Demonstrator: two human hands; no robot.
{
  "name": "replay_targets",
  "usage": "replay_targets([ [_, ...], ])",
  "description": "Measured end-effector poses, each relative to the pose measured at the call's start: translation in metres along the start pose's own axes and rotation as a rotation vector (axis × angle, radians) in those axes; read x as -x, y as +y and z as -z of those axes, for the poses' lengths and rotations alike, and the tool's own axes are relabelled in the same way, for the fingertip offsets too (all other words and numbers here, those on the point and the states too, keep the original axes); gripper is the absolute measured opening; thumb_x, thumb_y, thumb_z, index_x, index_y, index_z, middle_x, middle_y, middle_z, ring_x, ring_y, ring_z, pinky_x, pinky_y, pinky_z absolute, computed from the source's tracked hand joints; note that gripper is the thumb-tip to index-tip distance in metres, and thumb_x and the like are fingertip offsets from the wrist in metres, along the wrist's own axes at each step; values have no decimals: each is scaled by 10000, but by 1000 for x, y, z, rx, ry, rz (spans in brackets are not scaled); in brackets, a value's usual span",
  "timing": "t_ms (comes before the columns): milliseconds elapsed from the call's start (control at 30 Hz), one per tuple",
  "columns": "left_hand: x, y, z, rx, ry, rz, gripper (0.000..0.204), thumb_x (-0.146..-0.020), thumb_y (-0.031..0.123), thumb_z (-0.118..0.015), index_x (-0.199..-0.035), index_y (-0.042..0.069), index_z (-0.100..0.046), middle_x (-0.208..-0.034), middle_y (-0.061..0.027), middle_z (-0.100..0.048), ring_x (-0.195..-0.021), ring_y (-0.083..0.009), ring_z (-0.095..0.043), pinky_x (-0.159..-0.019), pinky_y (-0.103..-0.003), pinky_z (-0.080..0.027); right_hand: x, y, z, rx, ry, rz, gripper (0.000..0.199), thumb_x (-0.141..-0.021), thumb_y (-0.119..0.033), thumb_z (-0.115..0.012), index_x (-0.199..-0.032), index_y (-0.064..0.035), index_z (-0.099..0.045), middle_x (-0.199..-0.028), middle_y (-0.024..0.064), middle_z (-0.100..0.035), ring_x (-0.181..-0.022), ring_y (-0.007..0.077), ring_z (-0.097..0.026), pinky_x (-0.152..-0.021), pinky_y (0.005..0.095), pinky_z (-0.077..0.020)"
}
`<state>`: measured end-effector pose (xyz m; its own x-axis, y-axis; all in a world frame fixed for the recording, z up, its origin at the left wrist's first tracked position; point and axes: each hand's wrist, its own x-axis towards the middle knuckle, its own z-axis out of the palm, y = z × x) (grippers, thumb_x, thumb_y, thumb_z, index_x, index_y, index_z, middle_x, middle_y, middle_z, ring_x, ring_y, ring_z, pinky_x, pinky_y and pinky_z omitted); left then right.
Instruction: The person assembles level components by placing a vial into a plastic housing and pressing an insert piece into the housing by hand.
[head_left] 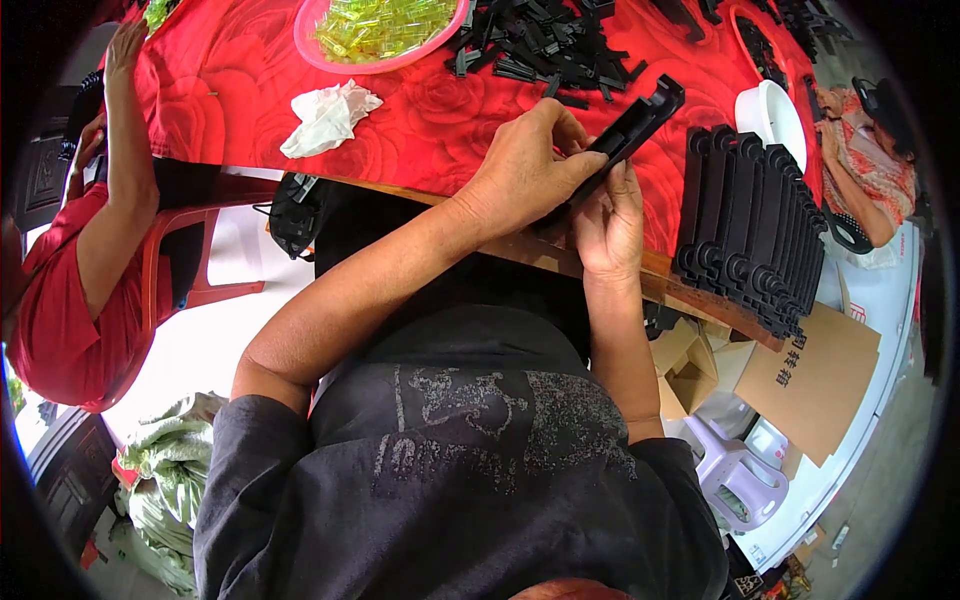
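Observation:
A long black plastic part [632, 128] with a channel along it is tilted up and to the right over the table's front edge. My left hand [530, 165] grips it from above, thumb lying along its side. From below, my right hand [612, 222] holds the same part with its fingertips. Its lower end is partly hidden by my hands. Just beyond my hands lies a heap of small black plastic pieces [545, 42]. To the right, a row of similar long black parts [745, 215] is stacked side by side at the table edge.
On the red floral tablecloth [230, 100] are a pink basin [375, 66] of yellow-green clear pieces, a crumpled white tissue [330, 118] and a white bowl [770, 118]. People sit at left and right. Cardboard [815, 375] and a lilac stool [735, 480] stand below right.

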<state>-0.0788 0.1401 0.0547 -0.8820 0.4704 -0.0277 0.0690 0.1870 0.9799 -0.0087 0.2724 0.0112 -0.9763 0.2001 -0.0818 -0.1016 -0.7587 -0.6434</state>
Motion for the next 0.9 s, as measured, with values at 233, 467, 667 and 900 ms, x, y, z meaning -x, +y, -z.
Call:
replay_targets([
  [233, -5, -8, -4, 36, -95, 45, 344, -847, 182, -724, -1069, -37, -580, -879, -121, -672, -823, -149, -650, -716, -299, -535, -1, -1, 9, 25, 12, -47, 319, -979, -222, -557, -1245, -47, -551, -1261, 132, -581, -1211, 275, -526, -1061, 434, -396],
  [467, 2, 1, -6, 5, -46, -86, 293, -882, 128, -655, -1111, -29, -559, -878, -155, -679, -821, -212, -687, -722, -326, -539, -1, -2, 9, -11, 11, -74, 332, -994, -215, -521, -1271, -32, -531, -1283, 145, -566, -1223, 266, -516, -1082, 427, -379],
  [667, 3, 2, -5, -6, -61, -80, 289, -888, 110, -639, -1125, -33, -553, -893, -171, -682, -832, -231, -695, -719, -334, -542, -1, -1, 9, -37, -35, -48, 337, -996, -203, -514, -1279, -20, -524, -1290, 142, -561, -1227, 260, -511, -1092, 416, -368],
  [900, 6, 4, -5, 13, -58, -42, 316, -890, 120, -644, -1147, -37, -549, -906, -151, -675, -841, -188, -679, -706, -322, -542, -1, -1, 14, -47, -20, -56, 344, -981, -207, -546, -1265, -15, -526, -1267, 138, -569, -1221, 263, -515, -1087, 416, -374],
])
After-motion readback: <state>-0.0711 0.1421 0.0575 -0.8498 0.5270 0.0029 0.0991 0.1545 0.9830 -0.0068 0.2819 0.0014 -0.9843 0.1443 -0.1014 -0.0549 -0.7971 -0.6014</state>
